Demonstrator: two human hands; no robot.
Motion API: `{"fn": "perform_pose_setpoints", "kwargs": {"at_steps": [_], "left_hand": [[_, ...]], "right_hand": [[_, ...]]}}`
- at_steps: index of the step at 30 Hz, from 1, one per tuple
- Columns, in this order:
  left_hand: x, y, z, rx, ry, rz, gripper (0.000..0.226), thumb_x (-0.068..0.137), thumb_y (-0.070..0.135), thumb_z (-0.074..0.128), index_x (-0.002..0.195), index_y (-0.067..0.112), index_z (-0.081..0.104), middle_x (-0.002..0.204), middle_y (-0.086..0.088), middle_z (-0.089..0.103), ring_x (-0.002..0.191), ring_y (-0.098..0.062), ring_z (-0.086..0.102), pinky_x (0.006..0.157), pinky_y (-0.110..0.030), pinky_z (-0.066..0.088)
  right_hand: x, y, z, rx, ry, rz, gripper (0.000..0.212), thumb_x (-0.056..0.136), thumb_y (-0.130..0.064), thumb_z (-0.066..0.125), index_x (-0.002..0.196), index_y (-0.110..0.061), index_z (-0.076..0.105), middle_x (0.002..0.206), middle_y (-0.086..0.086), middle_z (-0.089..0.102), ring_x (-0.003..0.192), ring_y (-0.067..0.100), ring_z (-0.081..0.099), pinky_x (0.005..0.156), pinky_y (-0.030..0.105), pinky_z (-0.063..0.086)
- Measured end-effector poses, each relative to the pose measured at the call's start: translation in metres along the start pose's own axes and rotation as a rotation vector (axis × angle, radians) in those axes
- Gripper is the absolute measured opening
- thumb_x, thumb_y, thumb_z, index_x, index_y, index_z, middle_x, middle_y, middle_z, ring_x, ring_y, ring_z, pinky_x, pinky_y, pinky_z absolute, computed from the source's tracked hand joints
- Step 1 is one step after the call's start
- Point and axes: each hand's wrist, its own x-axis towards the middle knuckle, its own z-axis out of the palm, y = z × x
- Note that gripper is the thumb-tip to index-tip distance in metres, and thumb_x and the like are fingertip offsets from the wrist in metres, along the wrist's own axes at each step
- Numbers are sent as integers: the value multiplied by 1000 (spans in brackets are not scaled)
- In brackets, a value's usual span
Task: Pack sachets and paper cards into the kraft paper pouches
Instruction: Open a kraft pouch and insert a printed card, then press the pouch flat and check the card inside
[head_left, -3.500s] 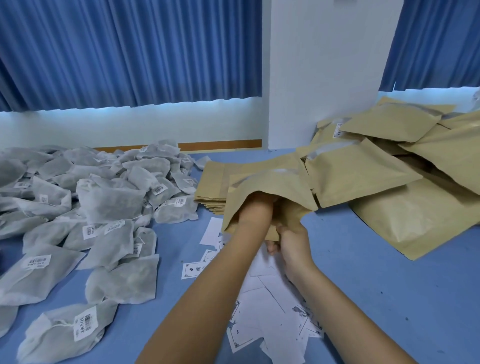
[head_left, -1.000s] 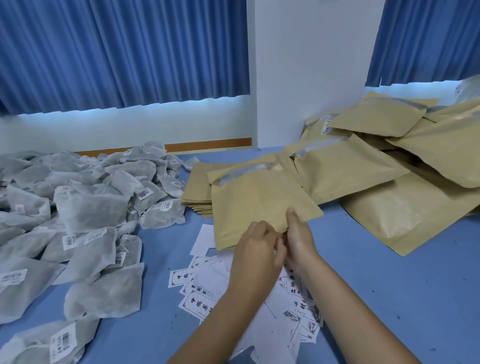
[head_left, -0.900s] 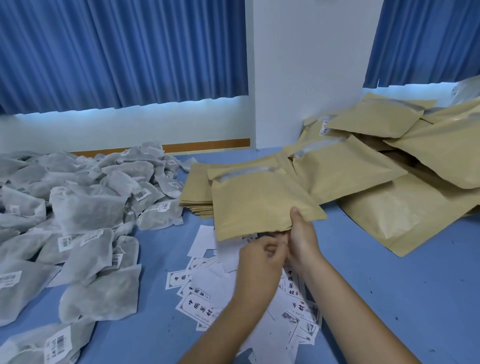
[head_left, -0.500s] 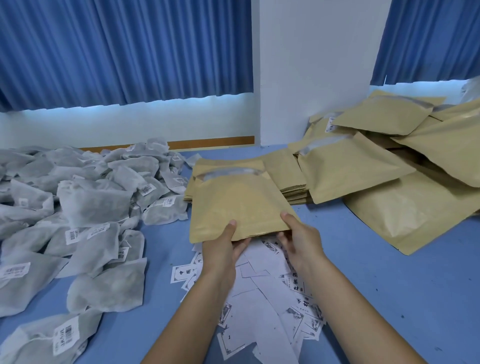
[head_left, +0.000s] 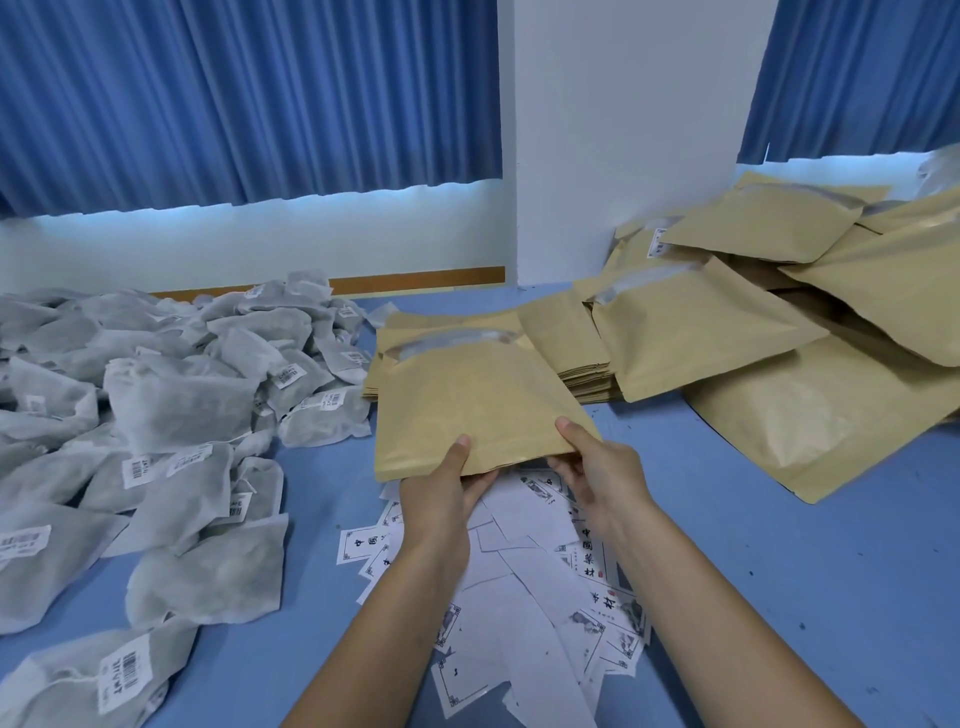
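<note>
Blue curtains (head_left: 249, 98) hang along the far wall, split by a white pillar (head_left: 623, 130), and a blue counter (head_left: 779, 571) fills the foreground. On its left side lies a broad heap of grey mesh sachets (head_left: 171, 400), many bearing white barcode labels. Near the middle, close to the person, a loose scatter of white paper cards (head_left: 524, 587) is spread out, some showing black printed characters and framed borders.

Both hands hold one kraft pouch (head_left: 467, 400) just above the far edge of the cards. The left hand (head_left: 441, 499) has its grip clamped on the pouch's near edge, thumb on top and fingers underneath. The right hand (head_left: 602, 473) has its grip clamped on the near right corner in the same way, thumb lying on the upper face. The pouch tilts up away from the person, its far end showing a pale strip across the mouth.

Just behind the held pouch sits a low stack of flat pouches (head_left: 571, 343). To the right, against the pillar and running to the edge of view, bulging filled pouches (head_left: 779, 415) lie piled over one another.
</note>
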Motion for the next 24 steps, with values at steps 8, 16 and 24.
{"fn": "perform_pose_setpoints", "kwargs": {"at_steps": [8, 16, 24], "left_hand": [[-2, -3, 1, 49, -25, 24, 40, 89, 4, 62, 128, 12, 52, 120, -6, 63, 104, -23, 65, 66, -27, 58], [-5, -5, 4, 69, -30, 23, 39, 90, 2, 61, 127, 11, 52, 119, -8, 64, 104, -24, 65, 66, -25, 58], [-6, -8, 4, 111, -14, 31, 38, 89, 4, 62, 126, 11, 54, 117, -8, 65, 103, -24, 66, 63, -23, 57]], "right_hand": [[-4, 6, 3, -56, -21, 11, 7, 82, -2, 71, 82, -2, 63, 78, 7, 65, 65, 15, 60, 53, 17, 52], [-8, 12, 9, -40, -144, 37, 15, 81, 3, 69, 90, -8, 64, 84, 5, 68, 70, 15, 63, 55, 18, 53], [-17, 17, 13, -61, -227, 33, 20, 83, 0, 68, 103, 0, 64, 87, 9, 70, 67, 16, 64, 56, 19, 52]]}}
